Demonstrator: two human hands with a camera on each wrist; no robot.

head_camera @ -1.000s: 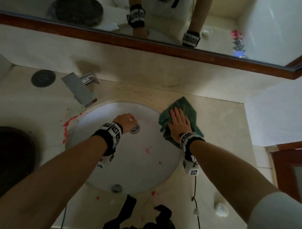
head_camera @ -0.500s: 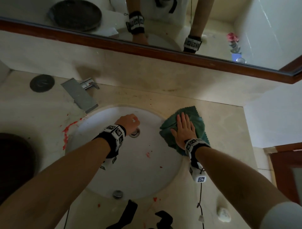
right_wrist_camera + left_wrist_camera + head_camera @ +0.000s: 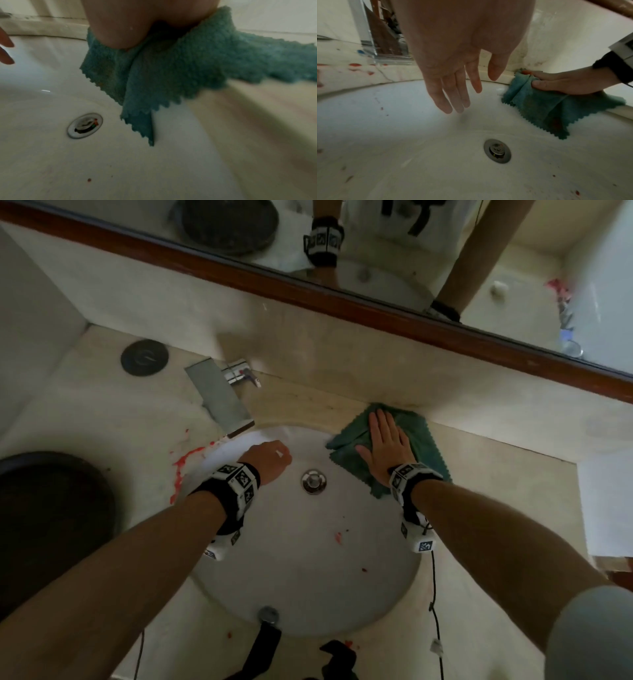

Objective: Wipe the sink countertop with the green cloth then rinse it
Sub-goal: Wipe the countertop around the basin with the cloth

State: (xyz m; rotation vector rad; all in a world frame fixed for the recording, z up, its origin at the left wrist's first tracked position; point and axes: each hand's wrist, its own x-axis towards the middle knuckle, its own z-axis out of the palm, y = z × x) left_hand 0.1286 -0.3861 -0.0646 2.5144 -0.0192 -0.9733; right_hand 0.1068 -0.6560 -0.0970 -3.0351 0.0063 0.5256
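Note:
The green cloth (image 3: 423, 436) lies on the beige countertop (image 3: 496, 474) at the back right rim of the white sink (image 3: 308, 570), one corner hanging into the basin. My right hand (image 3: 387, 445) presses flat on it with straight fingers, close to the back wall. The left wrist view shows the same cloth (image 3: 539, 108) under that right hand (image 3: 565, 82). From the right wrist, the cloth (image 3: 188, 67) drapes over the rim. My left hand (image 3: 270, 457) hangs over the basin left of the drain (image 3: 313, 481), fingers (image 3: 453, 97) relaxed and holding nothing.
Red stains (image 3: 185, 462) mark the counter left of the sink, with small red spots in the basin. The flat metal faucet (image 3: 219, 398) juts over the back left rim. A dark bowl (image 3: 51, 525) sits at far left. Behind runs a wood-framed mirror (image 3: 342, 299).
My right hand has pushed the cloth away from me along the rim toward the back wall. My left hand has drifted left, off the drain.

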